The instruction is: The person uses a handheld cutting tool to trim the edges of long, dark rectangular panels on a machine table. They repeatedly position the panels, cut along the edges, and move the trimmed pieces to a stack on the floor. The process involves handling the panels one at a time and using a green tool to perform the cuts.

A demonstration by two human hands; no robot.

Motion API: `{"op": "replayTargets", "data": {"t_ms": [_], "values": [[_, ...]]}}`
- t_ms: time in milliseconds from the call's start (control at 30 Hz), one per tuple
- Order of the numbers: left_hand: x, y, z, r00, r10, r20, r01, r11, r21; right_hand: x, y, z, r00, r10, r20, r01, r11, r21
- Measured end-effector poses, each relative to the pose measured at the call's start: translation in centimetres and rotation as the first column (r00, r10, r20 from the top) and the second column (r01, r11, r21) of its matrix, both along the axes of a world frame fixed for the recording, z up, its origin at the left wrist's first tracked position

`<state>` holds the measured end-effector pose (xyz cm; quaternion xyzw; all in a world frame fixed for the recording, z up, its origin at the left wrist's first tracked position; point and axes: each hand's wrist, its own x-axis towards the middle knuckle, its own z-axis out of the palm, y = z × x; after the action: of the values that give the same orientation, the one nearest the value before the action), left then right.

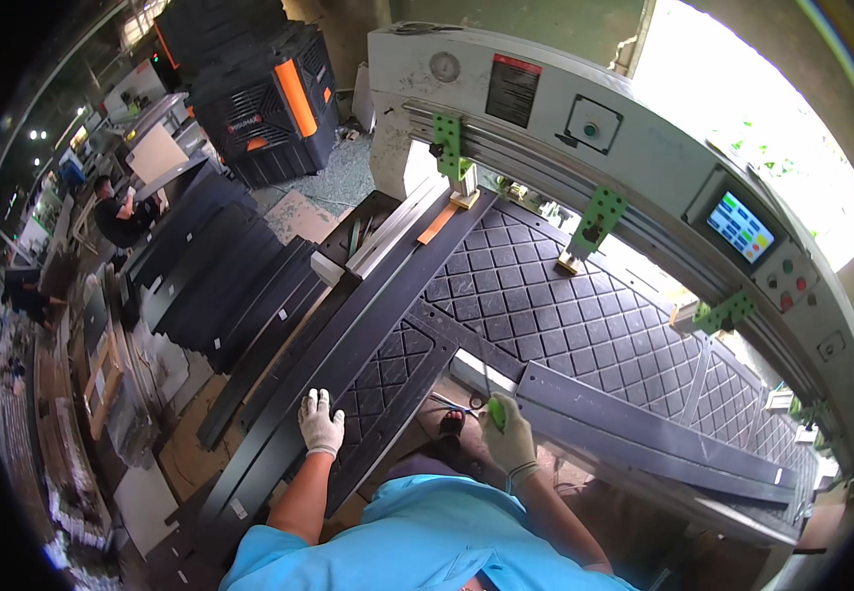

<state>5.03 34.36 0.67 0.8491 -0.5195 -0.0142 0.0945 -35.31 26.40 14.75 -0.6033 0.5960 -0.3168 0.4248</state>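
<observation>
My left hand, in a white glove, lies with fingers stretched out on a long dark board to my left. My right hand, also gloved, is closed around a green-handled tool in front of my body. A thin shaft seems to run up from its handle; its exact kind is unclear. Ahead of both hands lies a dark worktable with a diamond-grooved surface. Another long dark board rests along its near side, right of my right hand.
A grey machine beam spans the far side, carrying green brackets and a lit control screen. Stacked dark panels stand at left, near a large black-and-orange case. Another person is farther back at left.
</observation>
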Motion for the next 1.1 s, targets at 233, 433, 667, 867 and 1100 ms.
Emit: {"op": "replayTargets", "data": {"t_ms": [233,433,667,867,1100], "values": [[1.4,-2.8,1.2,1.000,0.004,-0.001,-0.004,0.994,0.108,-2.4,1.9,-2.6,0.973,-0.226,0.056,0.232,0.960,-0.158],[2.2,-3.3,1.5,0.999,-0.042,0.023,0.038,0.988,0.152,-2.2,4.2,0.4,0.973,-0.229,0.028,0.230,0.955,-0.189],[2.7,-4.2,2.0,0.997,-0.071,0.035,0.061,0.973,0.221,-2.6,4.3,0.1,0.973,-0.229,0.023,0.228,0.951,-0.207],[2.6,-4.3,2.5,0.997,-0.080,0.024,0.073,0.971,0.228,-2.1,4.4,-1.3,0.974,-0.228,0.012,0.227,0.960,-0.164],[2.7,-4.1,2.4,0.997,-0.072,0.031,0.062,0.968,0.242,-1.2,4.3,-2.0,0.984,-0.170,0.046,0.173,0.981,-0.084]]}}
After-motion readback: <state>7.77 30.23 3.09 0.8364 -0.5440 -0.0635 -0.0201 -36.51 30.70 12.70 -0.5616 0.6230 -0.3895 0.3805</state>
